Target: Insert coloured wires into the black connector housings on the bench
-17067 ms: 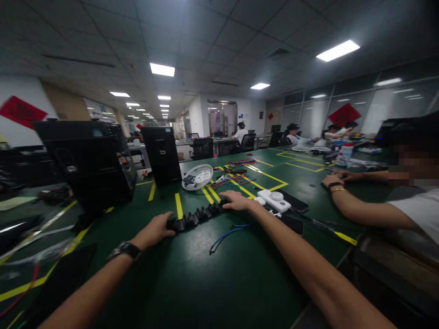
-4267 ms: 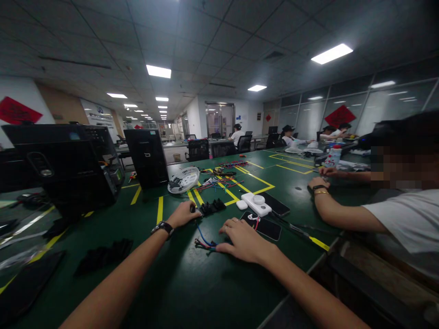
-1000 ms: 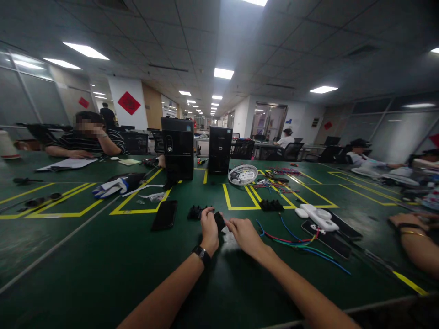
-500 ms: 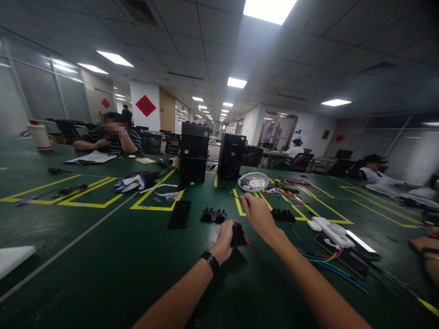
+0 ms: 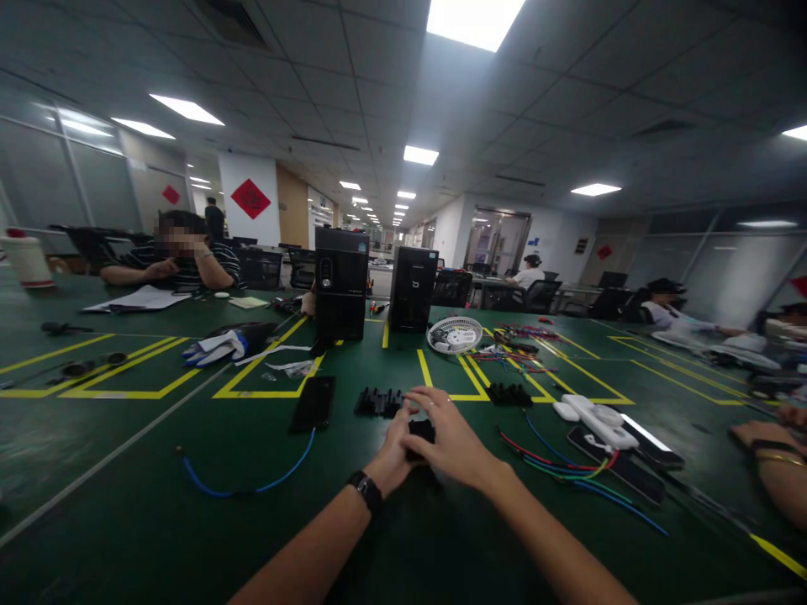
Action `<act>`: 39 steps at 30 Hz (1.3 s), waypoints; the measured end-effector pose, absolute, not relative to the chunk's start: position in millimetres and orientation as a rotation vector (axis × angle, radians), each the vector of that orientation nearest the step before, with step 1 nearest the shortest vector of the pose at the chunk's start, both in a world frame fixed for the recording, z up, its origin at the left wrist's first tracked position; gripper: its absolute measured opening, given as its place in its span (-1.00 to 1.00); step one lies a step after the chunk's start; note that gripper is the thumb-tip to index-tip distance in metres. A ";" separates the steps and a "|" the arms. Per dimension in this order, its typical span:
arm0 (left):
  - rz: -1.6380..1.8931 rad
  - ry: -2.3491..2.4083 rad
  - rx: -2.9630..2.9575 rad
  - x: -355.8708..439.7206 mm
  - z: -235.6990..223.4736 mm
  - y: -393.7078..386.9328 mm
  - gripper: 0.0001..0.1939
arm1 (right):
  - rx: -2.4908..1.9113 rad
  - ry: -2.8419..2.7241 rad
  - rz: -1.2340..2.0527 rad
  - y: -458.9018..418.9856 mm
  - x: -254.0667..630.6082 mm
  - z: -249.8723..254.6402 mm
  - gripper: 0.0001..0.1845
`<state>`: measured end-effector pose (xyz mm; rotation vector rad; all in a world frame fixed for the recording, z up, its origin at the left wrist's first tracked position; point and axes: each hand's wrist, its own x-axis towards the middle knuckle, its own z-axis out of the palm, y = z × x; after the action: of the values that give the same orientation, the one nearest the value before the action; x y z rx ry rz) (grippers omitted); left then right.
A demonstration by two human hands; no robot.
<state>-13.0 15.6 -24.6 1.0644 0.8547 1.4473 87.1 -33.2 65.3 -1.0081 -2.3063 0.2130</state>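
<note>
Over the near middle of the table, a small black plastic part [image 5: 422,431] sits between my two hands, mostly covered by fingers. My left hand [image 5: 389,458] grips it from the left, and a dark watch is on that wrist. From the right, my right hand [image 5: 450,437] closes over the same part, its thumb against it and its fingertips meeting the left ones. Just beyond lies a black toothed plastic piece [image 5: 379,402]; a similar one [image 5: 509,394] lies farther right. A blue wire [image 5: 245,493] curves across the table on the left, beside a black phone [image 5: 313,403].
Two black computer cases [image 5: 341,286] stand ahead. A white round grille [image 5: 455,334] and bundled wires [image 5: 523,344] lie past my right hand. Coloured wires [image 5: 567,466], a white device [image 5: 596,420] and phones are on the right. Gloves [image 5: 218,346] lie left; other people sit around.
My right hand has come down and left onto the black part in my left hand. The blue wire now shows on the left of the table. The view has shifted slightly right.
</note>
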 end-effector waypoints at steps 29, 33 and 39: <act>0.830 1.636 2.618 -119.2 9.7 60.4 -0.61 | -1.789 -2.231 0.043 74.9 179.2 41.8 -0.65; 1.172 1.363 2.476 -80.9 18.2 33.9 -0.70 | -1.891 -2.122 -0.031 56.1 198.6 51.7 -0.65; 1.251 1.041 1.538 -14.3 8.4 -3.6 -0.58 | -1.804 -2.094 -0.062 33.2 186.8 58.4 -0.64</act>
<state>-14.3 -3.6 8.4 1.5383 1.0408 1.2515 186.8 33.2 58.4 -1.8038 -2.0945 -0.0622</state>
